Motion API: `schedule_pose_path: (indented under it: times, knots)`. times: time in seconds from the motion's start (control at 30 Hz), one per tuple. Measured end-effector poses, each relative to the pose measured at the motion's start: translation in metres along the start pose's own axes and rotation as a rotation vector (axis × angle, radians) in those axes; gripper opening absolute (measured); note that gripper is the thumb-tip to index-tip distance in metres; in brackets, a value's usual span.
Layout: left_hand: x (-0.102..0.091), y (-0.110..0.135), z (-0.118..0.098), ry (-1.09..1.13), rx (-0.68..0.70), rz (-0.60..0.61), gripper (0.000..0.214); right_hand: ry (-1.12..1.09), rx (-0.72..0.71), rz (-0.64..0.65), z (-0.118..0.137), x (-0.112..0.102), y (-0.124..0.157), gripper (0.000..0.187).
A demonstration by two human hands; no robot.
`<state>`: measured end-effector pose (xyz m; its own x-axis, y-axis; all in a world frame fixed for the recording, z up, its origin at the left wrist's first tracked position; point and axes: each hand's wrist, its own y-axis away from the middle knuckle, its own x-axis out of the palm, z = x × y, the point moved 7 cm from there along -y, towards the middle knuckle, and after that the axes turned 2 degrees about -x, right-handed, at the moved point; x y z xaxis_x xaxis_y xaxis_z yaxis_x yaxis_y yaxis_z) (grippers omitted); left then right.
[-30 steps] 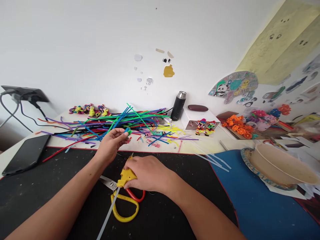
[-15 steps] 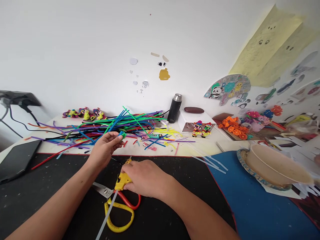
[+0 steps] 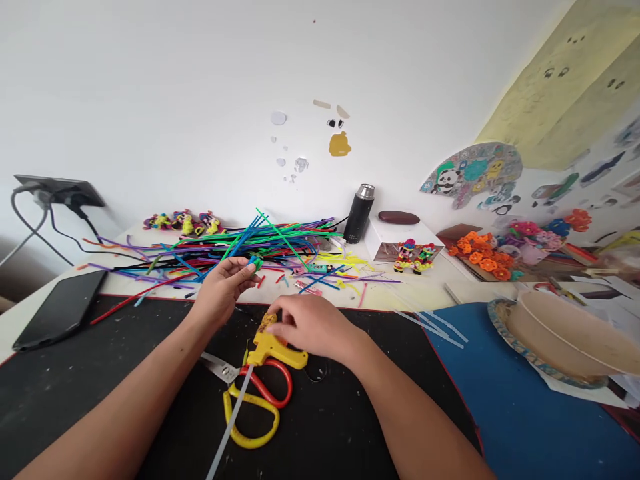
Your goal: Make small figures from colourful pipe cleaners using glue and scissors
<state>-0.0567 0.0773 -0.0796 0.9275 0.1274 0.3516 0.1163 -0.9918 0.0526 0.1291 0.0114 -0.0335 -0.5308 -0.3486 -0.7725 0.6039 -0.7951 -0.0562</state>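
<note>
left hand [image 3: 223, 290] pinches small green plastic piece [image 3: 256, 264] | right hand [image 3: 313, 327] curls over yellow plastic glue gun [image 3: 275, 348] | we risk a burn, gripping so near its hot front

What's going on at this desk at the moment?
A person works at a craft desk. Their left hand pinches a small green pipe-cleaner piece above the black mat. Their right hand grips the front of a yellow hot glue gun, which lies on the mat across scissors with yellow and red handles. A clear glue stick juts from the gun's back. A heap of coloured pipe cleaners lies behind, near the wall.
</note>
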Motion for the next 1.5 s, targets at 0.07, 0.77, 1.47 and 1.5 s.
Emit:
schedule_pose_path:
  times: [0.07, 0.77, 1.47, 1.5]
  knots:
    - [-0.003, -0.002, -0.003, 0.009, 0.025, -0.022, 0.049, -0.008, 0.036, -0.076, -0.009, -0.009, -0.002, 0.015]
    - [-0.018, -0.010, -0.009, 0.066, 0.080, -0.108, 0.048, 0.341, 0.067, 0.282, 0.020, 0.015, 0.014, 0.028]
    - [-0.017, -0.009, -0.006, 0.070, 0.065, -0.100, 0.051, 0.005, -0.088, 0.089, 0.029, 0.010, 0.010, 0.015]
    - [-0.016, -0.009, -0.005, 0.071, 0.059, -0.099, 0.051, 0.004, -0.096, 0.146, 0.034, 0.016, 0.012, 0.016]
